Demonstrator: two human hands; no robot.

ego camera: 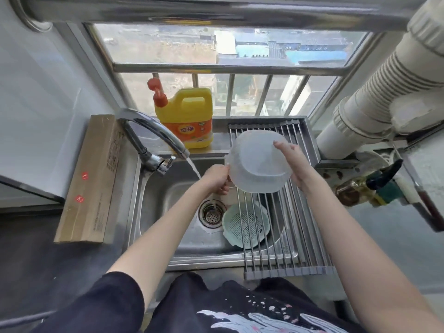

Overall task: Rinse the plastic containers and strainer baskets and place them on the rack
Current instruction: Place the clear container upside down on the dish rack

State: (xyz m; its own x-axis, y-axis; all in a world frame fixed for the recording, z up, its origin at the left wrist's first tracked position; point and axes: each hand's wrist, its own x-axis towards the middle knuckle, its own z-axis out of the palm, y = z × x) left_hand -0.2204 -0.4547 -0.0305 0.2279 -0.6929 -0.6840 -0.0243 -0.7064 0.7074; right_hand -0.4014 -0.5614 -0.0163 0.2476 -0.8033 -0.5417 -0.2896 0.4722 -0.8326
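Both hands (217, 180) (292, 165) gripping a translucent round tub (258, 162) over the steel-rod rack (288, 246), pale-green perforated strainer (245, 224) lying in the sink (168, 195) at six o'clock.

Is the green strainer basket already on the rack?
No, the green strainer basket lies down in the sink, under the rack bars.

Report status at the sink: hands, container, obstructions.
Left hand and right hand both grip clear container, upside down over rack. Green strainer waits in sink, under rack. Tap running.
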